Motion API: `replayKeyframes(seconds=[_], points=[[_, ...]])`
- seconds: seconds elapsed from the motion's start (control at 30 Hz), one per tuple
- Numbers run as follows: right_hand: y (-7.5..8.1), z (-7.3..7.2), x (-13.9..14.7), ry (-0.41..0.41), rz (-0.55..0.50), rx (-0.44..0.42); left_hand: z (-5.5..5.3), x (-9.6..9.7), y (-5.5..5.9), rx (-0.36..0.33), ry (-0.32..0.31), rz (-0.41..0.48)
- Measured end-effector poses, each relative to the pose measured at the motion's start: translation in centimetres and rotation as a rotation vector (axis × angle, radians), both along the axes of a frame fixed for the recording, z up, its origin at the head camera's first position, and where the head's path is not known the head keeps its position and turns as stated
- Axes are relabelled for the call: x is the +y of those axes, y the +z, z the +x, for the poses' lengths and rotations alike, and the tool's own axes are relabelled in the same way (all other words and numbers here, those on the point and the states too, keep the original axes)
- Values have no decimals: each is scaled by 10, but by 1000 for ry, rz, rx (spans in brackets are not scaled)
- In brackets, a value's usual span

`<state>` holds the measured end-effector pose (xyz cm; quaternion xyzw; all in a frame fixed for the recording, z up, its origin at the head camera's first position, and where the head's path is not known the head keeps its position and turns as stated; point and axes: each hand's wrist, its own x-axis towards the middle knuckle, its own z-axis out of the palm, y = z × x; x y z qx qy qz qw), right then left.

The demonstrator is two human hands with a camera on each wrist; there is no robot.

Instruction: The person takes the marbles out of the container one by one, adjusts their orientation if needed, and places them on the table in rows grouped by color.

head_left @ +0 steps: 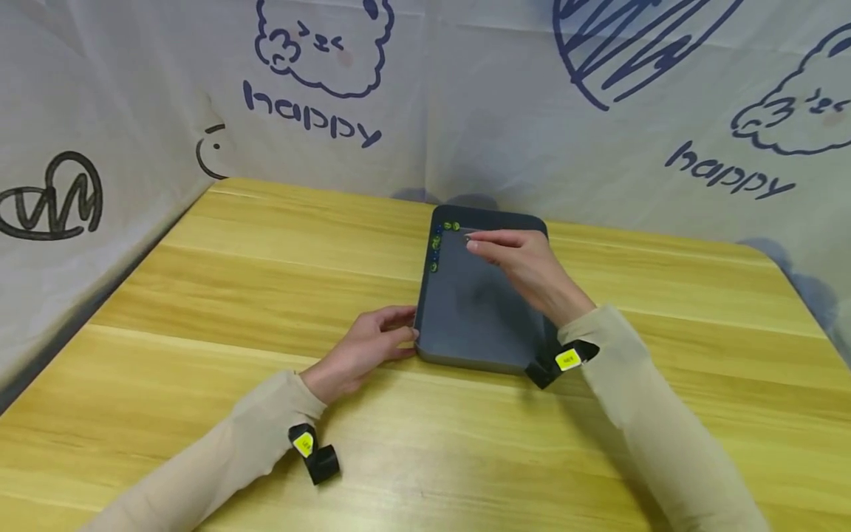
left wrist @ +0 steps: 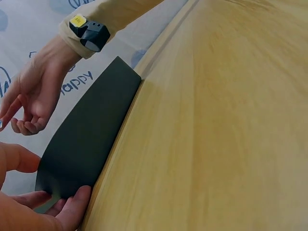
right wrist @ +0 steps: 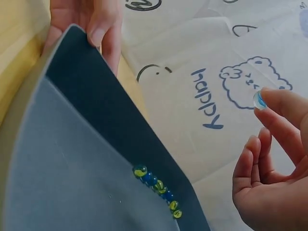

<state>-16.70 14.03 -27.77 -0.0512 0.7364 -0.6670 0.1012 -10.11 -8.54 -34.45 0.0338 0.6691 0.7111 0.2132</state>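
Note:
A dark grey rectangular tray (head_left: 472,318) with raised walls lies on the table. My left hand (head_left: 368,343) holds it at the near left corner, fingers and thumb bent against the wall and rim, as the left wrist view also shows. Over the tray's far part, my right hand (head_left: 528,270) pinches a clear glass marble with a blue swirl (right wrist: 259,100) between thumb and forefinger. Its other fingers curl loosely. Several marbles (right wrist: 159,186), some with yellow-green swirls and some blue, line the inside of the left wall and turn the far left corner.
The tray stands on a wood-grain table (head_left: 253,295), near its back edge. A white cloth (head_left: 465,133) with drawings and writing hangs behind and to the left. Each wrist wears a black strap camera, one of them the left camera (head_left: 322,464).

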Motion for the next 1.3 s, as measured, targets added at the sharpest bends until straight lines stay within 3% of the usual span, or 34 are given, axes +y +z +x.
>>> replayKeyframes(seconds=[0.33, 0.5, 0.9, 1.17, 1.3], points=[[-1, 16, 6, -23, -28, 44, 1, 1, -2, 0, -12, 15], [-2, 26, 7, -5, -25, 71, 5, 0, -4, -19, 14, 19], [-12, 29, 10, -28, -27, 69, 10, 2, -4, 8, 48, 3], [-18, 36, 7, -35, -47, 83, 8, 1, -5, 49, 69, -106], [-16, 43, 2, -50, -35, 79, 7, 2, -6, 43, 78, -114]])
